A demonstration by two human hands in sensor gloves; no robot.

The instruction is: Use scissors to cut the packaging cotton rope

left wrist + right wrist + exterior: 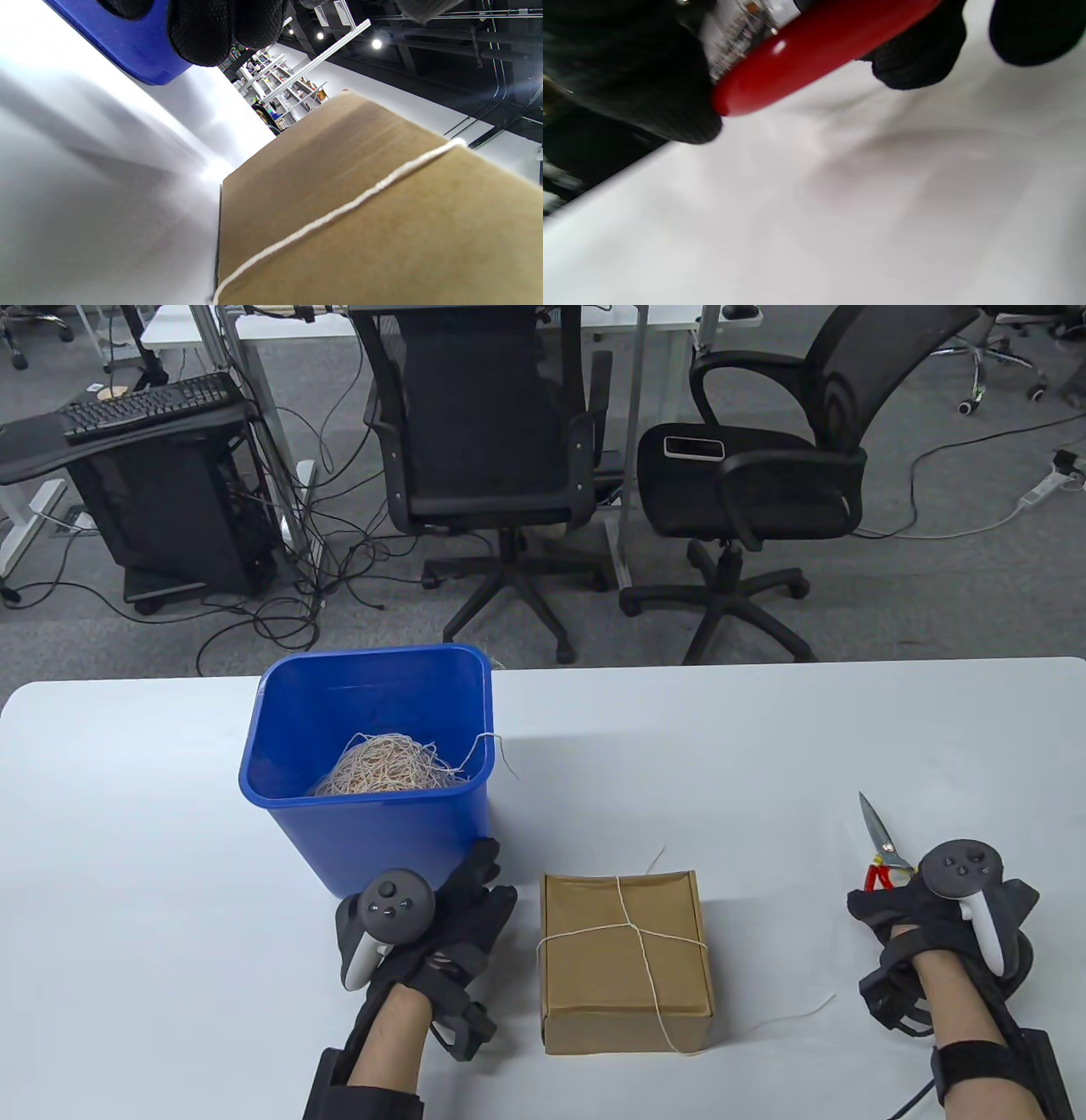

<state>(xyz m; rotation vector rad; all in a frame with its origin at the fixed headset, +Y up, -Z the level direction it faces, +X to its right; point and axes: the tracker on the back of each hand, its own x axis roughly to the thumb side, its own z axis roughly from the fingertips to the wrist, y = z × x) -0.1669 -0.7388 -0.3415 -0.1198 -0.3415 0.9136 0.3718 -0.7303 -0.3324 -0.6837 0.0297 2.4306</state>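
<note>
A brown cardboard box [626, 963] tied crosswise with white cotton rope [638, 937] sits on the white table [764, 746] at front centre. The left wrist view shows its side [360, 220] and the rope [339, 212] close up. My left hand [462, 908] lies just left of the box, fingers stretched out toward the blue bin, holding nothing. My right hand [891, 899] is at the right, its fingers around the red handles of the scissors [881, 841], blades closed and pointing away. The right wrist view shows a red handle [818, 46] between gloved fingers [916, 63].
A blue plastic bin [373, 763] with a tangle of cut rope [382, 768] stands behind my left hand; its base shows in the left wrist view [127, 46]. A loose rope end [789, 1016] trails right of the box. Office chairs stand beyond the far edge.
</note>
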